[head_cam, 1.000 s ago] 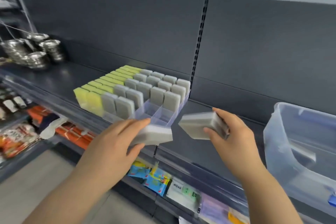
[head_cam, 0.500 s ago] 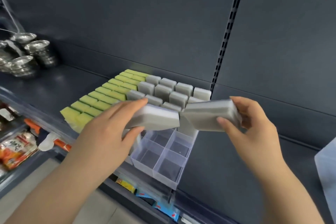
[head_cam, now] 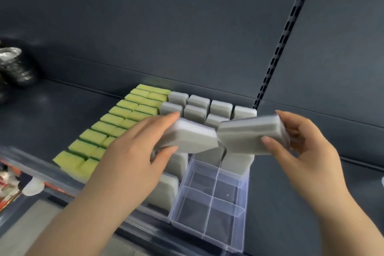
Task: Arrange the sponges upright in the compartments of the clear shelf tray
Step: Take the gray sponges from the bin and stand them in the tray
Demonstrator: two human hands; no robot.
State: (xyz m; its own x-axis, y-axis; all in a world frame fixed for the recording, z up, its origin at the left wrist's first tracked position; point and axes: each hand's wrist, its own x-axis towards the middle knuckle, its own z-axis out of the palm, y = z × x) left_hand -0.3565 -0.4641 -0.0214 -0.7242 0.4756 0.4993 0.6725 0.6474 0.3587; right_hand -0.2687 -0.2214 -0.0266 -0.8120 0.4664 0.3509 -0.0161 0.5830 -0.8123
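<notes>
Sponge point(head_cam: 193, 139) grey, glossy-wrapped, gripped flat in left hand point(head_cam: 128, 158); matching sponge point(head_cam: 249, 134) gripped in right hand point(head_cam: 307, 151).

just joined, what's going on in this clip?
A person is stocking a clear divided tray on a dark shelf. The left hand grips one grey sponge and the right hand grips a second grey sponge, both held roughly flat above the tray. Yellow-green sponges and grey sponges already stand upright in the rows behind. Several front-right compartments are empty.
</notes>
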